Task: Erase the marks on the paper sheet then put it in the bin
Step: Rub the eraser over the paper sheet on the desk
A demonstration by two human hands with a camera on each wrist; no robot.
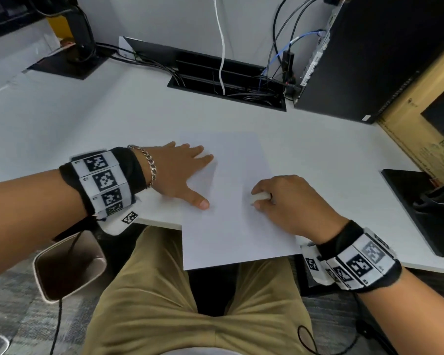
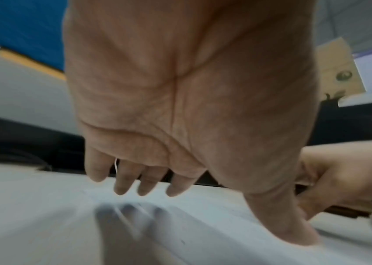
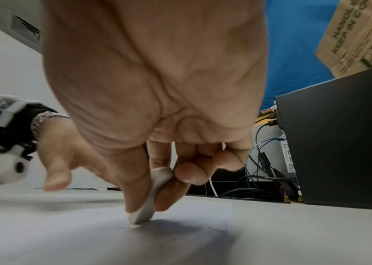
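The left hand [image 1: 180, 170], fingers spread flat, presses the paper sheet [image 1: 239, 226] to the worktop [image 1: 113, 119]. Just beside it, the right hand [image 1: 290, 201] pinches a white eraser [image 3: 150, 197], tip touching the sheet.

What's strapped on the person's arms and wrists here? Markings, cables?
Both forearms bare, no sleeves. The left hand has a black wristband with white square-code tags, a white camera pod beneath and a silver chain bracelet. The right hand has a matching tagged band. Thin black cables trail off both.
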